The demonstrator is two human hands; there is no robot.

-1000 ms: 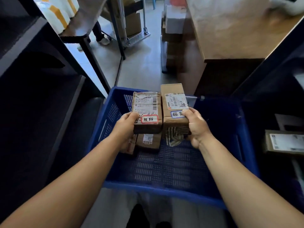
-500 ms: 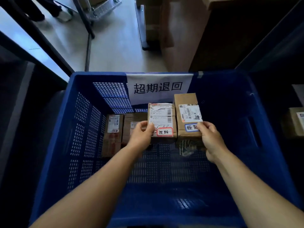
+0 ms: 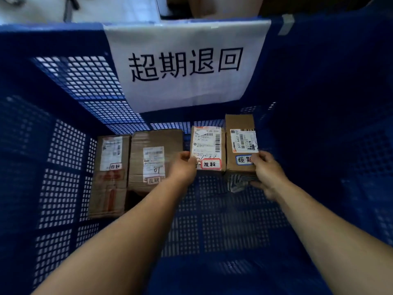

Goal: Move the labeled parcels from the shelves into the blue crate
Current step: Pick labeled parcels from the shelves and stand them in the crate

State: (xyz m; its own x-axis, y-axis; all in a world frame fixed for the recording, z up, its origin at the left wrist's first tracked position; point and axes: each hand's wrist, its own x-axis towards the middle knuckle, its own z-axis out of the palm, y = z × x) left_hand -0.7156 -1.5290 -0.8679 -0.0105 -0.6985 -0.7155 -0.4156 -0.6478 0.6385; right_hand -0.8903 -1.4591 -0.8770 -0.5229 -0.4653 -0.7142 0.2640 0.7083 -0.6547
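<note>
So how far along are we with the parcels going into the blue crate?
Done: two labeled parcels already lie against the far-left wall of the blue crate. In hand: the left hand holds a red-tagged parcel and the right hand a blue-tagged parcel, both low beside the first two, not yet released. Left: letting go; the shelves are out of view, so remaining parcels can't be counted.

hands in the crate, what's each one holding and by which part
Left hand grips the red-tagged parcel by its near left corner; right hand the blue-tagged parcel by its near right corner.
</note>
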